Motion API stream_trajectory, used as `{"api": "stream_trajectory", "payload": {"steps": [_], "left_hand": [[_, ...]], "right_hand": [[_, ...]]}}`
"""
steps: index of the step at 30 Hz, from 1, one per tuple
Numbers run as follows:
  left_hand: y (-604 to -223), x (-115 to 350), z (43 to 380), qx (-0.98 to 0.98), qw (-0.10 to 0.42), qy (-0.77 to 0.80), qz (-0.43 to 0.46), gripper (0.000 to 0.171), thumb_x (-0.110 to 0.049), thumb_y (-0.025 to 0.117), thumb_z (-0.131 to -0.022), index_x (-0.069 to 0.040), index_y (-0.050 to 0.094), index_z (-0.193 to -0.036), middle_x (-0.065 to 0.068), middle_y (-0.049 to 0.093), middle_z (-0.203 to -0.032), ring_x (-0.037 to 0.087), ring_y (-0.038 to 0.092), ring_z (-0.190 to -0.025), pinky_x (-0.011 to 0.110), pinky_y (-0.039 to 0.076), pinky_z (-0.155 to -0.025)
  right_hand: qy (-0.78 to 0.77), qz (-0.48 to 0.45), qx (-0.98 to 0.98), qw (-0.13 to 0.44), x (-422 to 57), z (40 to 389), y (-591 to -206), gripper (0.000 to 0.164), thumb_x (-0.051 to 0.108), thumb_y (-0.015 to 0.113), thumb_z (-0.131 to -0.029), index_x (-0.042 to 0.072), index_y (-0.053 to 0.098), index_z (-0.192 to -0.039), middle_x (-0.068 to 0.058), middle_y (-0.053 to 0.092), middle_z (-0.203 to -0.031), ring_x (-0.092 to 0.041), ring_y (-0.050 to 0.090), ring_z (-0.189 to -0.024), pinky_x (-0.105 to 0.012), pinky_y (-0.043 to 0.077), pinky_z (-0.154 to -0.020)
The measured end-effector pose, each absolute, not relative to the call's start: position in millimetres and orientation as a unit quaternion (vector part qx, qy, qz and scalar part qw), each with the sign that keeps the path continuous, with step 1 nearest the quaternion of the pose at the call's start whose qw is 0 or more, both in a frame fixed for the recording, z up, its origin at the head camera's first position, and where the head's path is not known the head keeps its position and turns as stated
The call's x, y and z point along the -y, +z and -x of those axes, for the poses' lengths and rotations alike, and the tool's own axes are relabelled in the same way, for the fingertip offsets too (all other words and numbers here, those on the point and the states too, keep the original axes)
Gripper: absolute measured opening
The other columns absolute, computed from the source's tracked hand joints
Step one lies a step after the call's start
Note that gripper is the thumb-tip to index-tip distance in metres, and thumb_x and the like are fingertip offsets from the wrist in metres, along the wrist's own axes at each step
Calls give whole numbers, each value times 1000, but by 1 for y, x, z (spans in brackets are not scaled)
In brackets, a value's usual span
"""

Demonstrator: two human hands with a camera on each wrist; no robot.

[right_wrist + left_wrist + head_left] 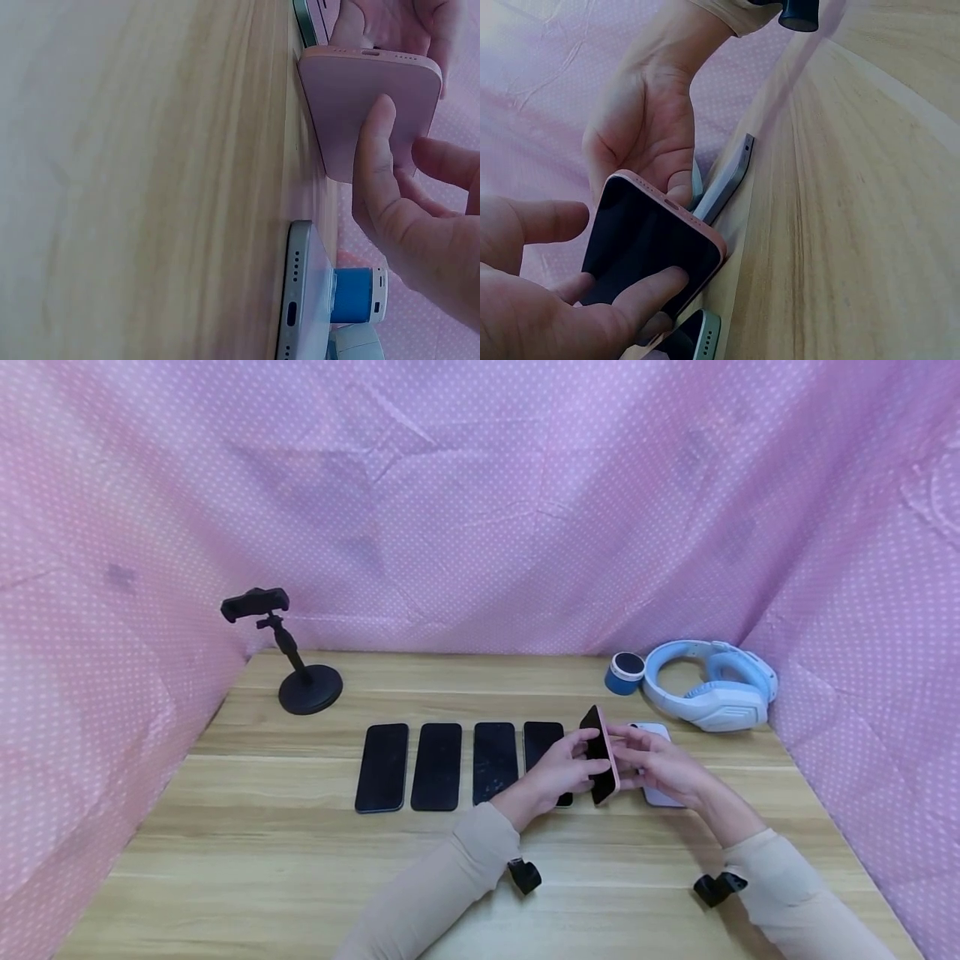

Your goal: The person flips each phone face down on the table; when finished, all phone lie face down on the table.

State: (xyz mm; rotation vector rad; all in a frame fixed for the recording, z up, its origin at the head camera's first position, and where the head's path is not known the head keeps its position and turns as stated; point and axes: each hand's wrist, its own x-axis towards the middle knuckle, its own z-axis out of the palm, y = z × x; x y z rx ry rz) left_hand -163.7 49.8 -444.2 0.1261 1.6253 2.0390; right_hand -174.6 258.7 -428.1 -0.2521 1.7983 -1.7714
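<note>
Beside the pink phone (602, 758), four dark phones (437, 766) lie flat.

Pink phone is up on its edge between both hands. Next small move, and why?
Probably tip the pink phone screen-down into the gap between the fourth dark phone and the white phone. Left hand and right hand hold it tilted right above that gap.

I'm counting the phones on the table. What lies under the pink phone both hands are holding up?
The pink phone is tilted on edge above bare wooden table, between a dark phone and a white phone. The hands hide the spot directly beneath.
</note>
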Motion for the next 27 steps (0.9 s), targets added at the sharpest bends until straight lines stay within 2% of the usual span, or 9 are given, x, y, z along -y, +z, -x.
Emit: {"api": "stream_trajectory", "payload": {"steps": [3,10,18,27], "left_hand": [[-443,-49,164,-606,258,751,-48,56,-4,72,-93,-13,53,-145,13,53,-141,22,61,-114,49,53,-96],[-442,-48,166,-610,251,750,-56,63,0,77,-87,-11,52,-145,8,58,-133,27,57,-123,47,55,-94],[-446,-47,167,-586,250,769,-54,66,5,77,-85,-10,52,-144,10,58,-133,28,59,-120,47,57,-91],[-448,-44,168,-583,254,770,-54,65,3,75,-88,-15,51,-145,9,56,-136,24,63,-114,48,57,-90]], "right_hand": [[-662,100,-680,299,-258,175,-429,64,18,46,-110,-5,12,-159,-30,46,-146,-20,64,-113,-47,56,-93],[-660,97,-676,312,-257,175,-432,64,20,44,-111,-2,10,-160,-32,44,-147,-23,64,-114,-50,54,-95],[-653,109,-677,321,-258,177,-431,64,20,43,-111,0,9,-161,-35,35,-152,-23,61,-121,-53,49,-101],[-632,97,-704,310,-256,179,-432,68,23,51,-109,6,13,-162,-33,32,-154,-26,58,-124,-49,49,-103]]}}
